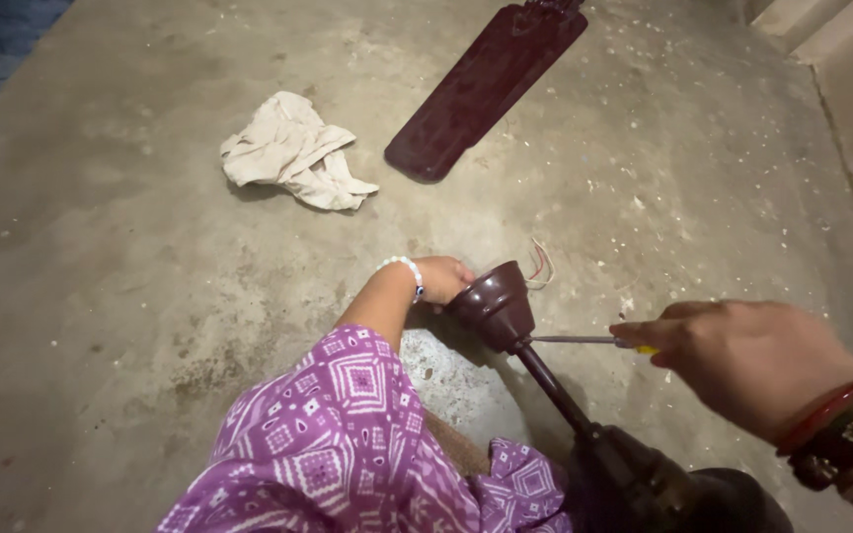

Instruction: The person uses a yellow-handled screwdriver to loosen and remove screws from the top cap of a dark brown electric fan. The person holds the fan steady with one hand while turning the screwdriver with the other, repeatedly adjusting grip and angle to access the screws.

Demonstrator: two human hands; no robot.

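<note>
A dark maroon fan canopy cup (494, 306) sits on a down rod (550, 387) that runs to the fan motor (663, 489) at the bottom right. My left hand (441, 278) grips the cup from behind; a white bead bracelet is on that wrist. My right hand (737, 360) holds a screwdriver (584, 341) with a yellow handle, its metal tip touching the cup's neck. Thin wires (541, 265) stick out of the cup's mouth.
A crumpled cream cloth (293, 153) lies on the concrete floor (101, 296) at upper left. A dark maroon fan blade (486, 89) lies at top centre. A wall edge (841, 59) runs along the right. My purple patterned sleeve (348, 434) fills the bottom.
</note>
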